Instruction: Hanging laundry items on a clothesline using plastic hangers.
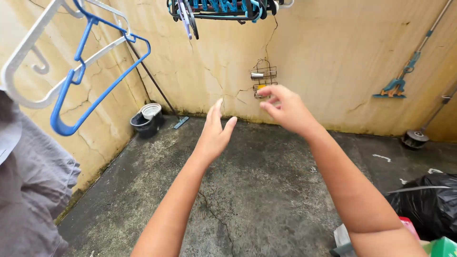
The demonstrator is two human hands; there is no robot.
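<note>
My left hand (215, 134) is stretched out in front of me, palm flat and fingers together, holding nothing. My right hand (285, 110) is raised a little higher to its right, fingers loosely curled and apart, also empty. Both hover in mid-air over the concrete floor (257, 190). A blue hanger (90, 85) and a white hanger (33, 62) hang at the upper left, well away from my hands. Grey cloth (28, 190) hangs at the left edge below them.
A clip rack with blue pegs (223, 9) hangs at the top. A mop bucket (147, 120) and mop stand in the far left corner. A small wire caddy (263, 81) hangs on the cracked wall. A squeegee mop (400, 81) leans right; a black bag (428, 204) lies lower right.
</note>
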